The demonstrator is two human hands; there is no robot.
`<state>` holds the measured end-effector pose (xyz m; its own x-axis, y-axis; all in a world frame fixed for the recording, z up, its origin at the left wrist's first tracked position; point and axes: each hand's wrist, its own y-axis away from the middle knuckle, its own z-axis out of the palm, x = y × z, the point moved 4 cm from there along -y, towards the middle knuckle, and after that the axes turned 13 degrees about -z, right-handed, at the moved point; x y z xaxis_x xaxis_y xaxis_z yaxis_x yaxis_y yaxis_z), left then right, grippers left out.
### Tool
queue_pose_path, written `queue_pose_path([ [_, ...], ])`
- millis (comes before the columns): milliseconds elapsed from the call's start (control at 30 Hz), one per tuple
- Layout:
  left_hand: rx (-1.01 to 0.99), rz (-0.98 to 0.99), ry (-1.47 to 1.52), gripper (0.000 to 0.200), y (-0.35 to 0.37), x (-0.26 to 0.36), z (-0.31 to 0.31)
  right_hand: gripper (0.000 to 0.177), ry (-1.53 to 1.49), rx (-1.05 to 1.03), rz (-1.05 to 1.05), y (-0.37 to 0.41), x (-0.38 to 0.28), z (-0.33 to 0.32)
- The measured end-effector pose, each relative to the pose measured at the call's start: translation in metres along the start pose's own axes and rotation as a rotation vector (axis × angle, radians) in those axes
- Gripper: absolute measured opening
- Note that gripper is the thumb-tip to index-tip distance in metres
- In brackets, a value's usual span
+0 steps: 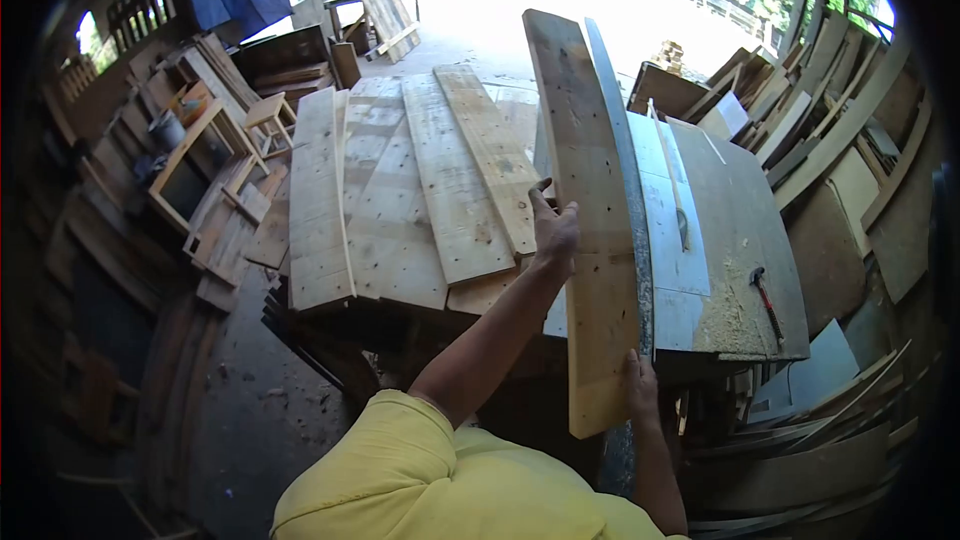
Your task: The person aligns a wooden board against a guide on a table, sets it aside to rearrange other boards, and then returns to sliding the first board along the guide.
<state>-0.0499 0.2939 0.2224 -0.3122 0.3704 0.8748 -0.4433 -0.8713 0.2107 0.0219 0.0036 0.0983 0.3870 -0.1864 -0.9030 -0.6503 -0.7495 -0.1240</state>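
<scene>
A long wooden plank [590,170] with dark nail holes stands on edge before me, tilted, its near end close to my body. My left hand [555,225] is closed on its left side around mid-length, thumb pointing up. Lower down, my right hand [643,385] grips the plank's right edge near the bottom end; part of its fingers is hidden. Right behind the plank runs a long grey-blue straight strip [632,175]. To the left, several loose boards [455,180] lie side by side on the worktable.
A red-handled hammer [767,305] and sawdust [735,315] lie on the table's right part, near a light blue panel [655,210]. Stacked timber [850,130] leans at the right. A small stool [268,120] and wooden frames [200,165] stand at the left.
</scene>
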Motion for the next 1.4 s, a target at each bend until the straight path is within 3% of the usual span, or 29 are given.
queue_pose_path([
  [67, 0.053, 0.06, -0.057, 0.051, 0.009, 0.014, -0.013, 0.052, 0.148, 0.054, -0.053, 0.004, -0.009, 0.027],
  [133, 0.07, 0.019, -0.074, 0.052, 0.004, 0.02, -0.037, 0.062, -0.049, -0.013, 0.033, 0.009, -0.019, 0.056],
  [200, 0.137, 0.066, -0.144, 0.052, -0.004, 0.027, -0.071, 0.06, -0.035, -0.046, -0.061, 0.003, -0.015, 0.076],
  [433, 0.291, 0.18, -0.326, 0.054, -0.036, 0.076, -0.184, 0.057, -0.195, -0.224, 0.091, -0.017, -0.069, 0.17],
  [533, 0.246, 0.165, -0.303, 0.05, -0.065, 0.105, -0.246, 0.055, -0.273, -0.261, 0.078, -0.039, -0.105, 0.217],
  [600, 0.112, 0.258, -0.261, 0.047, -0.084, 0.127, -0.291, 0.052, -0.186, -0.273, -0.055, -0.061, -0.114, 0.249],
  [667, 0.258, 0.219, -0.328, 0.042, -0.078, 0.159, -0.335, 0.052, -0.112, -0.261, -0.061, -0.087, -0.117, 0.28],
  [733, 0.282, 0.238, -0.236, 0.038, -0.099, 0.163, -0.385, 0.052, 0.047, -0.234, -0.038, -0.109, -0.134, 0.311],
  [933, 0.289, 0.165, -0.26, 0.029, -0.062, 0.2, -0.438, 0.051, 0.224, -0.257, 0.006, -0.128, -0.158, 0.4],
  [1033, 0.294, 0.138, -0.249, 0.026, -0.051, 0.203, -0.458, 0.051, 0.241, -0.259, 0.031, -0.124, -0.19, 0.401],
  [1167, 0.253, 0.145, -0.302, 0.023, -0.046, 0.202, -0.457, 0.048, 0.308, -0.254, 0.028, -0.142, -0.182, 0.401],
  [1233, 0.199, 0.131, -0.325, 0.023, -0.044, 0.201, -0.453, 0.046, 0.475, -0.355, -0.12, -0.136, -0.213, 0.379],
  [1267, 0.161, 0.128, -0.342, 0.023, -0.042, 0.2, -0.451, 0.046, 0.474, -0.346, -0.107, -0.13, -0.219, 0.364],
  [1333, 0.146, 0.123, -0.348, 0.022, -0.032, 0.199, -0.45, 0.046, 0.451, -0.277, -0.328, -0.121, -0.227, 0.328],
  [1400, 0.126, 0.134, -0.351, 0.022, -0.03, 0.194, -0.445, 0.052, 0.559, -0.22, -0.396, -0.117, -0.211, 0.302],
])
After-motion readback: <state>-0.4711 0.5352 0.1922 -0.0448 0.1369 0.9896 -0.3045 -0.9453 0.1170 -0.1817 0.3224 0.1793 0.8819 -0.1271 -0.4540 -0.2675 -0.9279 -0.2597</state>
